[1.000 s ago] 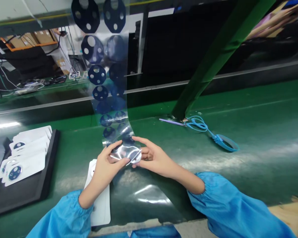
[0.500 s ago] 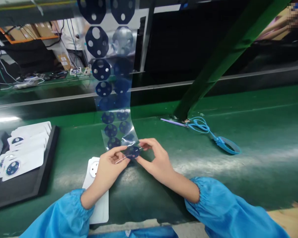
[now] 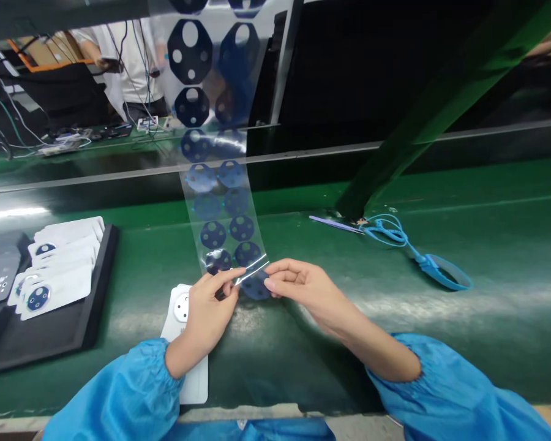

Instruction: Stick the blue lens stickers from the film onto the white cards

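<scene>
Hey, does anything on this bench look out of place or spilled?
No spill or obvious damage shows. Slightly untidy: the white cards in the black tray fan out unevenly rather than stacking squarely, and the blue strap lies loose, right of the purple tool.

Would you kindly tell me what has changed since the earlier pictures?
On the right hand, thumb and forefinger, spread apart earlier, have closed on the edge of a dark sticker at the end of the film strip. The left hand still holds it; the tweezers, blue strap and black tray lie as before.
</scene>
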The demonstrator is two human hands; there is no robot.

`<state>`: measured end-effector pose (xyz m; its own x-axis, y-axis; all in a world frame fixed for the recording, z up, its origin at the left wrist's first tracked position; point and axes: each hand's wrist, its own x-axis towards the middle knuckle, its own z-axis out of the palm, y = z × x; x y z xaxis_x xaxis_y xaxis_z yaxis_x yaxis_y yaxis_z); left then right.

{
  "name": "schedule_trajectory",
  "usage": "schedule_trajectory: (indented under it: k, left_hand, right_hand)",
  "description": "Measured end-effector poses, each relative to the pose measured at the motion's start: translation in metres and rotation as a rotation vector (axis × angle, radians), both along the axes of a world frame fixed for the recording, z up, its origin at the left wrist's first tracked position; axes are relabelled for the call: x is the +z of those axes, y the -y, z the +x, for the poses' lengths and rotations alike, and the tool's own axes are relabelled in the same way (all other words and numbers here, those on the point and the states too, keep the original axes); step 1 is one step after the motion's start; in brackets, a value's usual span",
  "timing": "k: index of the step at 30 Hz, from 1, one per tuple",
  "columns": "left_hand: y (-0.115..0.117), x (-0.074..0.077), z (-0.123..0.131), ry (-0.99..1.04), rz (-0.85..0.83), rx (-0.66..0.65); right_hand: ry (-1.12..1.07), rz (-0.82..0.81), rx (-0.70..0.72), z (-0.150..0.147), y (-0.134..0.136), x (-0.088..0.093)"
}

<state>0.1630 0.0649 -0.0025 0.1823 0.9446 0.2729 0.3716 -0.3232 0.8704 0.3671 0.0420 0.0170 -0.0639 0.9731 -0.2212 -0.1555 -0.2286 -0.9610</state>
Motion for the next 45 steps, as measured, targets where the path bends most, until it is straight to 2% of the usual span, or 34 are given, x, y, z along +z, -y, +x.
schedule_trajectory:
  k: [6, 10, 13, 15, 17, 19, 21, 23, 26, 28, 30, 34, 36, 40, 45]
  left_hand:
    - [-0.001, -0.004, -0.001, -0.104, 0.024, -0.025]
    - [-0.009, -0.007, -0.003, -0.162, 0.04, -0.009]
    - [-0.008, 0.002, -0.003, -0.217, 0.007, 0.056]
    - [0.007, 0.014, -0.008, -0.256, -0.014, 0.084]
    - [0.033, 0.024, -0.017, -0.259, 0.018, 0.08]
    - [0.061, 0.026, -0.031, -0.2, 0.054, 0.056]
    - [0.081, 0.022, -0.048, -0.062, -0.053, 0.016]
    - [0.086, 0.016, -0.062, 0.151, -0.297, -0.01]
    - [0.074, 0.01, -0.072, 0.429, -0.623, 0.032]
    - [0.064, 0.011, -0.075, 0.51, -0.691, 0.098]
    - [0.055, 0.013, -0.08, 0.512, -0.687, 0.135]
    - [0.04, 0.021, -0.1, 0.313, -0.495, 0.044]
    - [0.032, 0.025, -0.11, 0.153, -0.407, -0.06]
    - [0.016, 0.031, -0.118, -0.085, -0.376, -0.221]
    - [0.002, 0.036, -0.118, -0.204, -0.359, -0.289]
  right_hand:
    - [0.142, -0.003, 0.139, 0.013, -0.006, 0.009]
    - [0.116, -0.137, 0.255, 0.017, -0.007, 0.009]
    - [0.0, -0.18, 0.272, 0.015, -0.005, 0.016]
    - [-0.119, -0.162, 0.245, 0.01, -0.001, 0.024]
    - [-0.226, -0.151, 0.221, 0.0, 0.006, 0.031]
    - [-0.307, -0.185, 0.189, -0.014, 0.016, 0.035]
    - [-0.345, -0.245, 0.119, -0.033, 0.028, 0.034]
    - [-0.358, -0.291, 0.033, -0.055, 0.038, 0.031]
    - [-0.39, -0.347, 0.007, -0.087, 0.046, 0.026]
    - [-0.375, -0.363, 0.037, -0.102, 0.046, 0.022]
    - [-0.255, -0.315, 0.056, -0.109, 0.041, 0.016]
    - [0.128, -0.048, -0.006, -0.103, 0.022, 0.004]
    - [0.178, 0.03, 0.042, -0.098, 0.013, 0.002]
    - [0.199, 0.063, 0.237, -0.094, 0.002, 0.005]
    - [0.176, -0.01, 0.307, -0.093, -0.006, 0.001]
